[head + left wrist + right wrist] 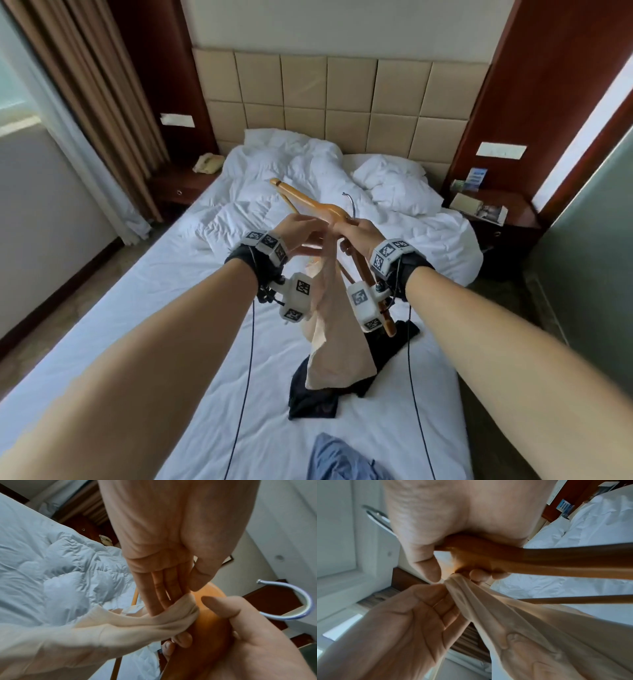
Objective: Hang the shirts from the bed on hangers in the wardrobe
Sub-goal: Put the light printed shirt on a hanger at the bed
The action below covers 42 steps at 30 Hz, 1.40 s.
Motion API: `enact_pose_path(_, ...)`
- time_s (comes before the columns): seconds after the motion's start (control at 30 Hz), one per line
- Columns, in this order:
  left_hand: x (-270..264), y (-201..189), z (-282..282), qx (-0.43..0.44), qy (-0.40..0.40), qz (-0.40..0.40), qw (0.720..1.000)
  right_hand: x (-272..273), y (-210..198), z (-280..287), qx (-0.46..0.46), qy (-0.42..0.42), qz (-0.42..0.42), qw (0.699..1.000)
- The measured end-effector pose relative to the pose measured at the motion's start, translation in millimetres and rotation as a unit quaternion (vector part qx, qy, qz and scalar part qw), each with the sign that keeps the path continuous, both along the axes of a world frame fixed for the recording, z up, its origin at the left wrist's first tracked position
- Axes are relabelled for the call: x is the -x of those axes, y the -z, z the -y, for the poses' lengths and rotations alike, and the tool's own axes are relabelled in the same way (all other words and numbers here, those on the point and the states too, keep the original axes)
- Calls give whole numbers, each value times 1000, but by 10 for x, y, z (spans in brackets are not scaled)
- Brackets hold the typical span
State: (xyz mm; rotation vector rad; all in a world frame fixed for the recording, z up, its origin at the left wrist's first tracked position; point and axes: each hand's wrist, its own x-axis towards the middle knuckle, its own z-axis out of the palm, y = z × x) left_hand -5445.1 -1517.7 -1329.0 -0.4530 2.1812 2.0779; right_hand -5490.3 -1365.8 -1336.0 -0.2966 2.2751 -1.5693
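Your right hand (359, 233) has its grip wrapped around the middle of a wooden hanger (310, 204), thumb on one side and fingers curled under, just below the metal hook (349, 202). Your left hand (301, 236) reaches in with straight fingers tucked into a fold of a cream shirt (334, 339), the thumb close above them; the wrist views show the fabric bunched against the hanger right beside your right thumb, so the cloth seems lightly pinched rather than clenched. That shirt hangs down from both hands, raised above the bed (171, 325), and its lower edge drapes over a black garment (315, 397) lying on the white sheet. A blue shirt (342, 459) lies crumpled at the near edge of the bed, closest to you. Rumpled white bedding (291, 161) is piled near the padded headboard (342, 99). Dark wooden nightstands stand at either side, the left one (181, 188) carrying a telephone (209, 162).
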Motion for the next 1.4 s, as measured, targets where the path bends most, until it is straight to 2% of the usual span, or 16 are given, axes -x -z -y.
enact_pose_path(0.23,-144,-492,363,-59,75,-17,995,-193,-463,286,-15,49,-36,998)
enact_pose_path(0.33,-244,-521,563,-105,38,-29,993,-273,-515,407,0,70,-34,997)
enact_pose_path(0.4,-322,-460,729,-111,0,-15,994,-327,-536,486,8,80,-32,996)
enact_pose_path(0.53,-511,-208,1010,-67,-31,73,995,-462,-614,658,46,123,-25,991)
enact_pose_path(0.63,-649,-39,1121,-133,-43,143,980,-544,-635,760,76,138,-15,987)
enact_pose_path(0.73,-696,107,1179,-185,3,190,964,-643,-637,851,101,143,-7,985)
enact_pose_path(0.93,-877,234,1083,-197,49,217,955,-871,-638,956,154,156,6,976)
enact_pose_path(1.1,-1015,314,1003,-138,66,256,955,-993,-593,903,168,166,15,972)
enact_pose_path(1.3,-1118,473,919,-239,38,215,946,-1129,-550,778,209,158,23,965)
enact_pose_path(1.4,-1112,504,873,-241,1,201,950,-1178,-536,718,224,168,19,960)
